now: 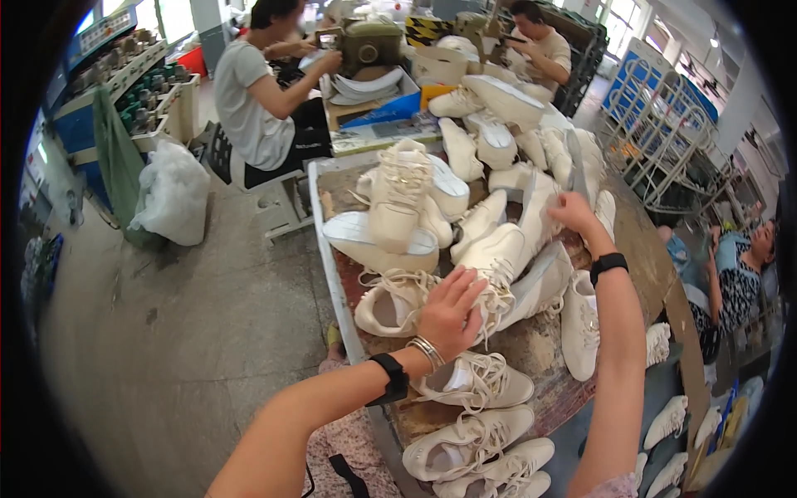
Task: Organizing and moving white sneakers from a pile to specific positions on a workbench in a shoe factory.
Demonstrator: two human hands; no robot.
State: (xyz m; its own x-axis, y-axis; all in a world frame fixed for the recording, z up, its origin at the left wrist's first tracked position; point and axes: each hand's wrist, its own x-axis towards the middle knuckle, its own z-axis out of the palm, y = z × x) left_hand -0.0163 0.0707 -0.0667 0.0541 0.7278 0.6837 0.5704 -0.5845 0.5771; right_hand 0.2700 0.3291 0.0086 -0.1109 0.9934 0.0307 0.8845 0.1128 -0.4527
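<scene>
Seen from above: a cluttered counter (544, 353) heaped with pale cream sneakers. Left hand (448, 311) laid flat, fingers spread, on the laced top of a sneaker (498, 270) near the middle of the heap; grip open, pressing down rather than closed around it. Right hand (574, 212) reaching farther back, fingers curled at the edge of a grey sole (581, 166) standing up among the shoes; grip partly closed, hard to tell whether truly pinching or only touching. Black bands on both wrists, metal bangles on the left. Judged best done by steadying the near sneaker with the flat palm while drawing the far piece out slowly, keeping loose laces from snagging neighbours and tipping the pile. More sneakers (469, 436) lined along the near edge, laces trailing, others on the floor at lower right. Counter top worn, stained brown, with a pale metal rim. Beyond it, a seated person in a grey shirt (249, 104) at a green machine (371, 41), another person (540, 46) at the far end, a third (739, 274) seated at right. Grey concrete floor (191, 332), white bag (172, 199), shelves at left, white wire racks (656, 141) at right.
</scene>
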